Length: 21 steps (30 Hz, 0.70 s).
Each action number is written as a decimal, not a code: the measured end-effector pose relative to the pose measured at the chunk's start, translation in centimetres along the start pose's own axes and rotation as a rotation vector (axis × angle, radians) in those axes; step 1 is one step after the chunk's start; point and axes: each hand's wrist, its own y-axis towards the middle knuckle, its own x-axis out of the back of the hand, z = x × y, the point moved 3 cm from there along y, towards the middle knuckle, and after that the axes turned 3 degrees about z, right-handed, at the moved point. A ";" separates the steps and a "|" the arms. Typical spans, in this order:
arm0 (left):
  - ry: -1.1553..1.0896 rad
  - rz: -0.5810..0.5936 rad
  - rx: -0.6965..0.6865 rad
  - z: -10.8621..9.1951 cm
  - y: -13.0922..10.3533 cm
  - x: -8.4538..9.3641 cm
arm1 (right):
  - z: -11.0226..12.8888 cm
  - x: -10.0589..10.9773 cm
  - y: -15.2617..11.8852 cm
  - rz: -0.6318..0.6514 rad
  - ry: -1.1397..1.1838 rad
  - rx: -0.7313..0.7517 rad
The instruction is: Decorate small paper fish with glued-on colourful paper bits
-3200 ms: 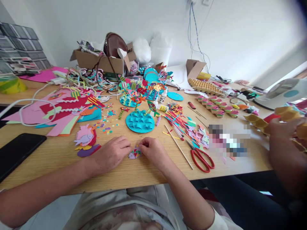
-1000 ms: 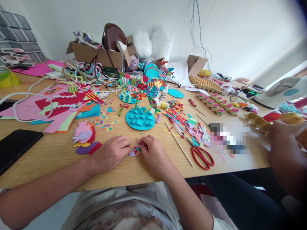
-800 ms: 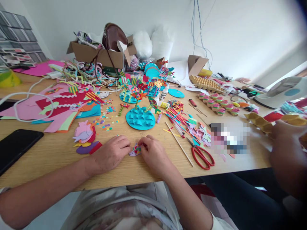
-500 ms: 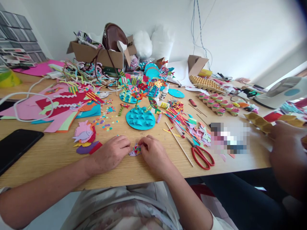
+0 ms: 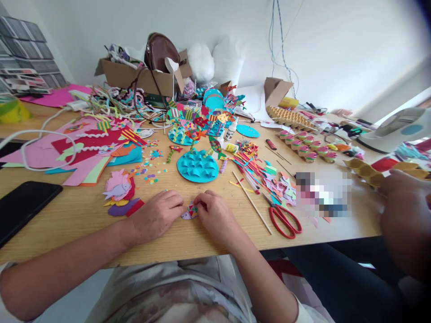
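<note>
In the lower middle of the frame, a small lilac paper fish [image 5: 189,215] decorated with coloured pieces lies on the wooden table [image 5: 175,249] between the person's two hands. The left hand [image 5: 162,211] rests with fingers loosely bent, their tips beside the fish's head end; whether they grip it cannot be told. The right hand [image 5: 217,215] has thumb and forefinger drawn together over the tail end, partly covering it; whether they pinch anything is hidden.

Just above, at the frame's centre, sits a turquoise scalloped disc [image 5: 197,167]. Right of the hands lie a wooden skewer [image 5: 252,204] and red-handled scissors [image 5: 284,220]; left, stacked paper fish cutouts [image 5: 118,188].
</note>
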 end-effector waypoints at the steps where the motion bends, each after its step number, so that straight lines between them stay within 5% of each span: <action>1: -0.008 -0.002 0.002 0.0 0.0 0.0 | 0.0 0.0 0.0 0.003 0.001 0.001; 10: -0.192 -0.097 0.128 0.8 0.1 1.1 | -1.3 0.3 0.0 -0.084 0.117 -0.007; 21: -0.190 -0.040 0.131 0.7 0.1 1.0 | -0.1 -0.3 0.3 -0.021 0.046 0.044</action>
